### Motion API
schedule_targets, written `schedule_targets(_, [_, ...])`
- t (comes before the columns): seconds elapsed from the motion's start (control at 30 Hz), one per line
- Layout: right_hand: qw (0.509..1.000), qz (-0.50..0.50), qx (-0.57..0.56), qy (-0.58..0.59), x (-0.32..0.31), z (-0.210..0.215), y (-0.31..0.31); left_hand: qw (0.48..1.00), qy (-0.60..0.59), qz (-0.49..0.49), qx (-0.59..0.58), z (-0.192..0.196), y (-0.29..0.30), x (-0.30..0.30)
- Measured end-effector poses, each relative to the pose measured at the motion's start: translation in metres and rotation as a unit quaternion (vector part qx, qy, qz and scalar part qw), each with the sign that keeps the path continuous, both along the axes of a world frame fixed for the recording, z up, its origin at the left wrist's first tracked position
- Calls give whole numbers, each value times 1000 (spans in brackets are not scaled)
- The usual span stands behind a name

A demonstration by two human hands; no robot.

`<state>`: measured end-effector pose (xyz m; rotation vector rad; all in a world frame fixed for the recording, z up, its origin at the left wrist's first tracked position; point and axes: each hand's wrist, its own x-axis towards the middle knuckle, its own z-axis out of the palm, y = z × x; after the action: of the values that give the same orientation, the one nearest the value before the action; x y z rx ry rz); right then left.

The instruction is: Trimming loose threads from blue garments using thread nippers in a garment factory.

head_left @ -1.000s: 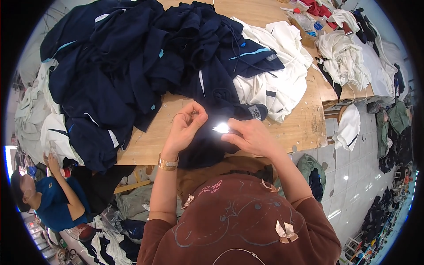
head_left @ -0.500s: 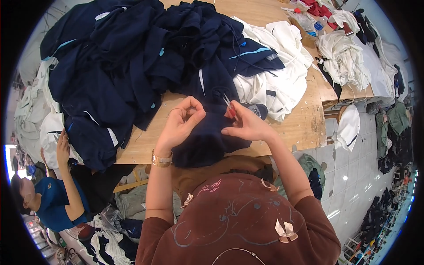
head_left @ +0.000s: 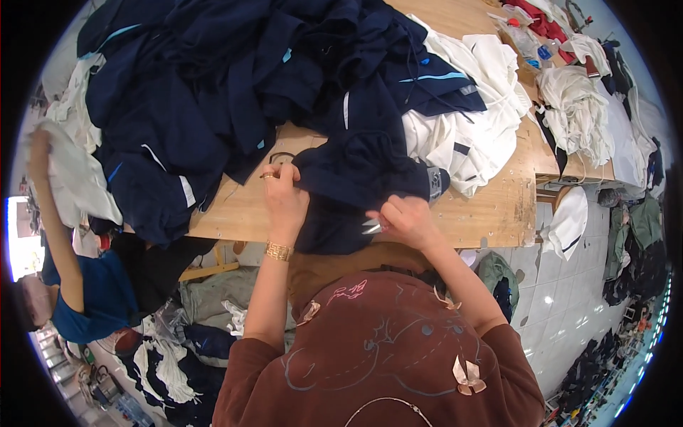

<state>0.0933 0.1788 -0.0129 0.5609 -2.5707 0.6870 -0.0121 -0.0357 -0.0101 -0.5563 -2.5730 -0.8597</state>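
A navy garment (head_left: 341,171) lies at the table's near edge between my hands, part of it hanging over the edge. My left hand (head_left: 287,203) is closed on its left side, fingers pinching the cloth. On the near right side of the garment, my right hand (head_left: 409,222) is closed around small thread snips (head_left: 372,226), whose blades point left against the cloth. Whether the right fingers also grip the fabric, I cannot tell. A patterned grey-and-navy end piece (head_left: 435,183) shows just beyond my right hand.
A large pile of navy garments (head_left: 192,92) covers the table's far left. White garments (head_left: 469,128) lie at right on the wooden table (head_left: 498,206). At left, a co-worker in a blue top (head_left: 92,292) lifts a white cloth (head_left: 78,178). A stool (head_left: 569,220) stands right.
My left hand has come down onto the navy garment and grips it. My right hand has moved lower, turning the snips from pointing up to pointing left. The co-worker has raised a white cloth.
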Motion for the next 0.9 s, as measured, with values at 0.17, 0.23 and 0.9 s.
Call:
schedule_targets(0.17, [986, -8, -140, -91, 29, -12, 1, 990, -133, -24, 31, -13, -24, 17])
schedule_targets(0.23, [978, -98, -175, -67, 30, -8, 7, 985, -162, -39, 49, -4, -28, 20])
schedule_targets(0.9, [349, 84, -887, -290, 27, -54, 62, 537, -733, -88, 408, -32, 30, 71])
